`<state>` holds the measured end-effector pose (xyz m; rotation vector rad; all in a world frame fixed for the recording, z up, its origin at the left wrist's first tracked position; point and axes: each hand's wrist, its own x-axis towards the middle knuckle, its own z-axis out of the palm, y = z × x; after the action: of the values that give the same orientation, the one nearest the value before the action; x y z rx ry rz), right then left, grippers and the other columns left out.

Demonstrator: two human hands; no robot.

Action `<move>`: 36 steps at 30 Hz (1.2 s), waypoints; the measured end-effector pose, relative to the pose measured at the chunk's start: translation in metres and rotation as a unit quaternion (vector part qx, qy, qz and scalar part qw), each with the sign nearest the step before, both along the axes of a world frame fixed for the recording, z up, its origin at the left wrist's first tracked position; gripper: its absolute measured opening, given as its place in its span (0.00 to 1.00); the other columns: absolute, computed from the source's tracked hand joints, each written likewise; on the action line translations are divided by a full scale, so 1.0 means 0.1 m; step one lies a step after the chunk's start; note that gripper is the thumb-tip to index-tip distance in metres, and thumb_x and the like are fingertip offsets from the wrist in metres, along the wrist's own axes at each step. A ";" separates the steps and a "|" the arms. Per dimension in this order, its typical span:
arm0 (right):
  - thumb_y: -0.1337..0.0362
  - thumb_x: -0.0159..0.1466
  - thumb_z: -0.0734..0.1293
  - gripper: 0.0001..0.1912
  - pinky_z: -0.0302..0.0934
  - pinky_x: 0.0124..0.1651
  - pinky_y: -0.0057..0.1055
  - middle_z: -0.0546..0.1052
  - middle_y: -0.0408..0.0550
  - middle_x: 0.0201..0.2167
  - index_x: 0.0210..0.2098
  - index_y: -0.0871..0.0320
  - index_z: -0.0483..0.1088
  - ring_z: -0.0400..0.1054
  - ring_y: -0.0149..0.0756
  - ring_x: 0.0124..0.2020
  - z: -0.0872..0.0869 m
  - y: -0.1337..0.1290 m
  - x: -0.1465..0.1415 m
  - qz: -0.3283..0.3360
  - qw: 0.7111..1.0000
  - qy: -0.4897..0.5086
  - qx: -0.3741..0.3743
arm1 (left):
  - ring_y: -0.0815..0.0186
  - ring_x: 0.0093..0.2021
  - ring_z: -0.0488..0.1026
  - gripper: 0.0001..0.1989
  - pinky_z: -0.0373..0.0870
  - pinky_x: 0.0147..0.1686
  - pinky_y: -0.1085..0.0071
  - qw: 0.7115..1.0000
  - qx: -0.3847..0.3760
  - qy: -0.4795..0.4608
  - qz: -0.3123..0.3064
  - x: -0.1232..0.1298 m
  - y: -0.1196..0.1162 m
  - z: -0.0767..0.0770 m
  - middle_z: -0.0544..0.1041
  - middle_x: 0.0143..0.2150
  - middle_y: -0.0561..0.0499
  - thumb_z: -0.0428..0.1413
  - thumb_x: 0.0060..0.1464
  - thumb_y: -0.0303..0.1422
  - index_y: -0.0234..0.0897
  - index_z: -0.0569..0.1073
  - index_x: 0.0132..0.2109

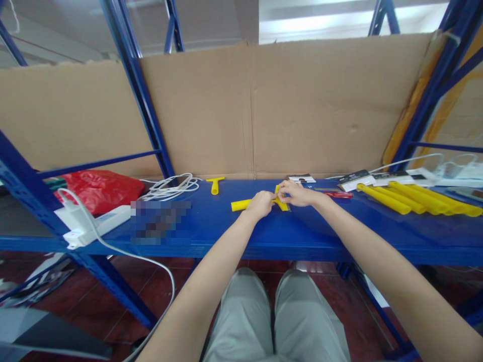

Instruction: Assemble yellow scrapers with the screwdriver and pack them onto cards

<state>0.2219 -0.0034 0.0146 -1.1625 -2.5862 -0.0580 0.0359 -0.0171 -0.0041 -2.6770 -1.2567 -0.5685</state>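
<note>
On the blue shelf top, a yellow T-shaped tool (pixel 240 205), which looks like a scraper, lies crosswise between my hands. My left hand (pixel 260 203) is closed around the tool where its handle meets the head; the handle's end sticks out to the left. At the yellow head, my right hand (pixel 295 193) pinches with thumb and fingers, and any small part between them is hidden. A thin dark edge shows along the head's lower right end. Farther left, a shorter yellow T-shaped piece (pixel 215 186) stands apart from both hands.
Several yellow tubular handles (pixel 426 198) lie at the right beside black-and-white packets (pixel 356 180). A red slim item (pixel 338 195) is near my right forearm. To the left are coiled white cable (pixel 173 187), a red bag (pixel 101 191) and a power strip (pixel 101 225). Cardboard (pixel 302 110) walls the back.
</note>
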 end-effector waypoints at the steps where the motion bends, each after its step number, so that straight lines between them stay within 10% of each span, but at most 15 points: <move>1: 0.67 0.60 0.63 0.05 0.52 0.52 0.43 0.69 0.52 0.41 0.30 0.56 0.72 0.60 0.44 0.49 0.01 -0.01 -0.01 0.000 1.000 -0.006 0.001 | 0.60 0.50 0.74 0.14 0.69 0.51 0.66 1.000 0.000 -0.005 -0.003 0.00 0.00 0.00 0.79 0.45 0.44 0.57 0.54 0.25 0.37 0.77 0.48; 16: 0.65 0.58 0.66 0.04 0.54 0.52 0.42 0.69 0.51 0.44 0.34 0.55 0.71 0.60 0.43 0.49 -0.03 0.02 0.02 0.004 1.000 0.020 0.000 | 0.60 0.50 0.74 0.13 0.68 0.52 0.65 0.999 0.016 -0.014 -0.027 -0.01 0.05 -0.04 0.79 0.45 0.43 0.57 0.53 0.24 0.35 0.77 0.47; 24: 0.60 0.54 0.71 0.30 0.53 0.59 0.48 0.65 0.55 0.56 0.55 0.55 0.63 0.57 0.48 0.59 -0.13 0.14 0.12 -0.021 0.994 0.108 0.016 | 0.60 0.54 0.72 0.19 0.66 0.54 0.67 1.000 0.017 -0.015 -0.010 0.00 0.02 -0.04 0.78 0.49 0.42 0.57 0.54 0.24 0.35 0.74 0.54; 30: 0.59 0.58 0.68 0.34 0.50 0.63 0.47 0.60 0.56 0.63 0.62 0.52 0.57 0.53 0.46 0.64 -0.15 0.19 0.15 -0.008 0.979 0.203 -0.033 | 0.61 0.54 0.72 0.18 0.66 0.53 0.68 0.999 0.013 -0.034 0.028 -0.02 0.00 0.00 0.77 0.50 0.42 0.55 0.57 0.25 0.35 0.72 0.55; 36: 0.63 0.60 0.66 0.33 0.65 0.50 0.41 0.74 0.57 0.49 0.63 0.56 0.54 0.71 0.42 0.48 -0.13 0.13 0.09 -0.044 0.928 0.311 -0.201 | 0.61 0.53 0.72 0.19 0.66 0.53 0.69 0.997 0.011 -0.042 0.061 -0.04 -0.02 0.05 0.76 0.51 0.43 0.53 0.58 0.26 0.36 0.71 0.56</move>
<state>0.2308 0.0093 0.0019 -1.1774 -2.0186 0.7343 0.0316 -0.0195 0.0010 -2.5612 -1.4170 -0.6789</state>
